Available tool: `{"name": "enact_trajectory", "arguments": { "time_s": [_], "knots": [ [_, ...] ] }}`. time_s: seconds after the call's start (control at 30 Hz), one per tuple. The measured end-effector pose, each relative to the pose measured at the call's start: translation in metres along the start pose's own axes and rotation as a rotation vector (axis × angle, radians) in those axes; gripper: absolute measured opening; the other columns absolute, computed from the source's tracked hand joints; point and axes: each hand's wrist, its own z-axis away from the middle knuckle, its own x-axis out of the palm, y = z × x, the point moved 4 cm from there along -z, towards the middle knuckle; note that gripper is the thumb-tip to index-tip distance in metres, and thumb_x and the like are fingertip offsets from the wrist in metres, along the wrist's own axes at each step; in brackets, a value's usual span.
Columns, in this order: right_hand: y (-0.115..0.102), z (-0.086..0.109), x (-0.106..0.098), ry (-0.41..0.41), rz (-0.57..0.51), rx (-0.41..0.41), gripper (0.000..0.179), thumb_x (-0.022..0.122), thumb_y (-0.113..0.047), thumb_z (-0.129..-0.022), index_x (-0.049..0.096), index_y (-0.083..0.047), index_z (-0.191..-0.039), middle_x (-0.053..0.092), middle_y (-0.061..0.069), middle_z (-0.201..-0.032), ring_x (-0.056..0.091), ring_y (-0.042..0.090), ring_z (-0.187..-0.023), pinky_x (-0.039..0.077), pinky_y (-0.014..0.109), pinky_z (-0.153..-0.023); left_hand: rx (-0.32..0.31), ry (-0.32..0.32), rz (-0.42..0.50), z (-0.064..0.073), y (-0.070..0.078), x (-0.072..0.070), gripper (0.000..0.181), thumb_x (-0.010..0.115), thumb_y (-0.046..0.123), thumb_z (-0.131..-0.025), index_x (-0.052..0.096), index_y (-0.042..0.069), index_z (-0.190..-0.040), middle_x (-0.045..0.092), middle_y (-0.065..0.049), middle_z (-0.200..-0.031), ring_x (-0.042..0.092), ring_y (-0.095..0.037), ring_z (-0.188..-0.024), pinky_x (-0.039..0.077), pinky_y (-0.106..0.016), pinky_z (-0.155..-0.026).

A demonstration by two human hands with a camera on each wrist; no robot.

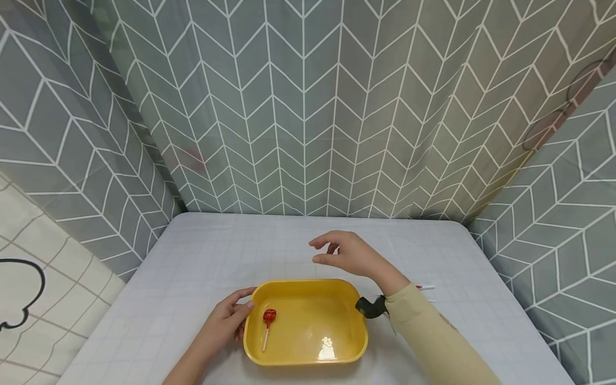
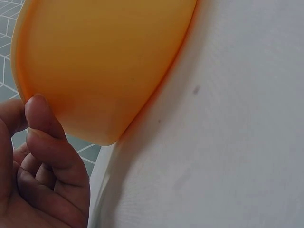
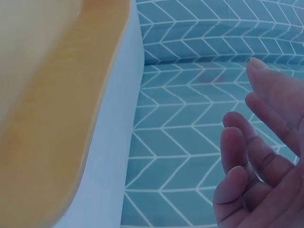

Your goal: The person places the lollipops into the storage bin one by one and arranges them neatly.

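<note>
A yellow plastic tray [image 1: 308,285] lies on the table, with one red-wrapped lollipop [image 1: 269,316] inside near its left end, its white stick pointing toward me. My left hand [image 1: 226,321] holds the tray's left rim; in the left wrist view its thumb and forefinger pinch the edge of the tray [image 2: 109,57]. Behind the tray's right half, my right hand [image 1: 350,252] hovers with loosely bent fingers and nothing between them. In the right wrist view that hand [image 3: 266,156] is apart from the tray [image 3: 61,109].
White sticks [image 1: 426,287] with a bit of red lie on the table right of the tray, partly hidden behind my right sleeve [image 1: 428,326]. A black device [image 1: 371,307] sits at my right wrist. Grey chevron curtains [image 1: 317,133] stand around the white-covered table [image 1: 192,251].
</note>
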Motion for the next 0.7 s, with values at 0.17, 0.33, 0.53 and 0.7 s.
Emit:
{"name": "enact_trajectory", "arguments": {
  "time_s": [0.17, 0.33, 0.53, 0.7],
  "knots": [
    [0.01, 0.007, -0.006, 0.038, -0.006, 0.033, 0.032, 0.063, -0.047, -0.079, 0.059, -0.038, -0.109, 0.056, -0.023, -0.102, 0.054, 0.004, -0.082, 0.045, 0.027, -0.072, 0.001, 0.002, 0.004, 0.0, 0.0, 0.001, 0.042, 0.054, 0.042, -0.087, 0.046, 0.026, -0.126, 0.057, -0.015, -0.065, 0.049, -0.02, -0.045, 0.046, -0.034, -0.042],
    [0.02, 0.014, -0.011, 0.071, -0.026, 0.066, 0.033, 0.064, -0.049, -0.078, 0.058, -0.04, -0.108, 0.057, -0.022, -0.102, 0.055, 0.005, -0.082, 0.046, 0.028, -0.072, -0.003, 0.0, 0.004, 0.0, 0.0, 0.001, 0.042, 0.054, 0.042, -0.088, 0.046, 0.027, -0.126, 0.057, -0.015, -0.065, 0.049, -0.02, -0.045, 0.046, -0.034, -0.043],
    [0.028, 0.024, -0.018, 0.097, -0.069, 0.119, 0.033, 0.064, -0.05, -0.077, 0.059, -0.039, -0.107, 0.058, -0.018, -0.103, 0.055, 0.009, -0.082, 0.047, 0.03, -0.069, -0.009, -0.007, 0.002, 0.0, 0.0, 0.001, 0.043, 0.054, 0.043, -0.087, 0.046, 0.027, -0.126, 0.057, -0.015, -0.066, 0.05, -0.021, -0.047, 0.046, -0.034, -0.044],
    [0.035, 0.03, -0.023, 0.111, -0.077, 0.156, 0.032, 0.063, -0.052, -0.076, 0.06, -0.041, -0.106, 0.057, -0.018, -0.102, 0.055, 0.01, -0.082, 0.048, 0.03, -0.068, -0.018, 0.002, 0.005, 0.0, 0.0, 0.001, 0.042, 0.054, 0.043, -0.087, 0.046, 0.028, -0.126, 0.058, -0.015, -0.067, 0.049, -0.02, -0.047, 0.046, -0.033, -0.044]
  ]
}}
